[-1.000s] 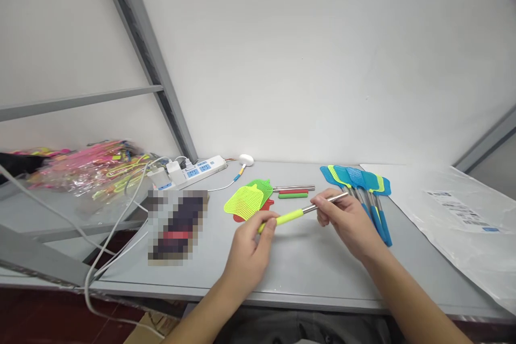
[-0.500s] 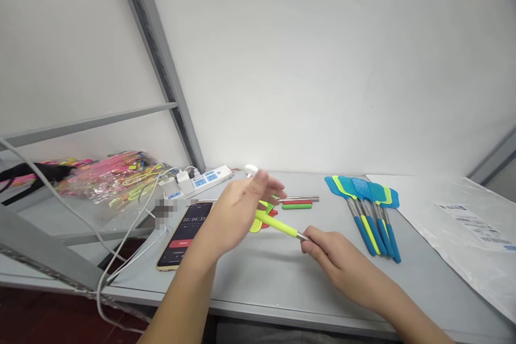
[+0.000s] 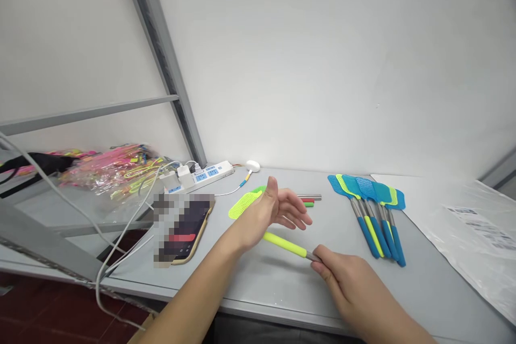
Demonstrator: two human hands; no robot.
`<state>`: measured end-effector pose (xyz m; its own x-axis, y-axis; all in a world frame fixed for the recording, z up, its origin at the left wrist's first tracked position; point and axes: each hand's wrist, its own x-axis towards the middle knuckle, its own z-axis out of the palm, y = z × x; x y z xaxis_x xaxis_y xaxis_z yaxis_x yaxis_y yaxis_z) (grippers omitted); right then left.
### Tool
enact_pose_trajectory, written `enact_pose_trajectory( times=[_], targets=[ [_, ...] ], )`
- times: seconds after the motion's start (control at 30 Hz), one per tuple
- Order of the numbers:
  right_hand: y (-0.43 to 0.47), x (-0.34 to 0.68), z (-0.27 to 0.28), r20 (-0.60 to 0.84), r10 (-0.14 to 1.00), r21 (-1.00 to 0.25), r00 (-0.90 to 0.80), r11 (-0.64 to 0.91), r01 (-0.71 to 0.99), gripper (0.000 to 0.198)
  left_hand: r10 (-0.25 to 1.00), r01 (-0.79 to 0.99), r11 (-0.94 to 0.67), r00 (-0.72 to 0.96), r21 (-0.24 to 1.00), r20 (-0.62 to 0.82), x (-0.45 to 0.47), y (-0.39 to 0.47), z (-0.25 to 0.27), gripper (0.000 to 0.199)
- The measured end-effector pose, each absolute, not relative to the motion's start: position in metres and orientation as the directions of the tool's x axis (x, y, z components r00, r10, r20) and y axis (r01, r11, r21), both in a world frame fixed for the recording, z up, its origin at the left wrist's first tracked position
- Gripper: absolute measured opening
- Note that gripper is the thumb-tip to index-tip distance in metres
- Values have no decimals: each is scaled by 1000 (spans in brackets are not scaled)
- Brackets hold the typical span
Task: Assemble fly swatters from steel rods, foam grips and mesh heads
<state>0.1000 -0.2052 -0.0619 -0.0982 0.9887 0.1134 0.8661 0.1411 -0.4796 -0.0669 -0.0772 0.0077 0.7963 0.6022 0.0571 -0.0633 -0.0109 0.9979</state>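
Note:
My right hand [image 3: 342, 279] is closed on the bare metal rod of a fly swatter handle [image 3: 286, 245], which has a yellow-green grip and slants up to the left. The far end of the grip is behind my left wrist, and no swatter head shows on the rod. My left hand [image 3: 280, 212] is open above the grip, fingers spread and thumb up. Behind it lie a yellow-green perforated swatter head [image 3: 243, 205] and a green one [image 3: 258, 190]. Red and green handles with metal rods [image 3: 310, 197] lie further back, partly hidden by that hand.
Several blue and yellow-green fly swatters [image 3: 373, 215] lie fanned out at the right, beside a white plastic sheet [image 3: 455, 236]. To the left are a phone [image 3: 195, 226], a power strip [image 3: 213, 172], white cables [image 3: 133, 236] and bagged colourful items [image 3: 116, 169] behind a metal frame [image 3: 161, 59].
My left hand has moved right and down, spreading its fingers over the grip. My right hand and the handle have shifted slightly down and right. More of the yellow-green swatter head shows.

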Motion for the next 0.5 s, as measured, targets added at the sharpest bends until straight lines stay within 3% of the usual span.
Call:
enact_pose_trajectory(
  times=[0.27, 0.5],
  targets=[
    [-204, 86, -67, 189, 971, -292, -150, 201, 935, 24, 539, -65, 99, 842, 993, 2, -74, -77, -4, 93],
    [-198, 84, -70, 258, 946, -161, -195, 241, 957, 21, 545, -37, 94, 838, 995, -20, -70, -77, -7, 94]
  ],
)
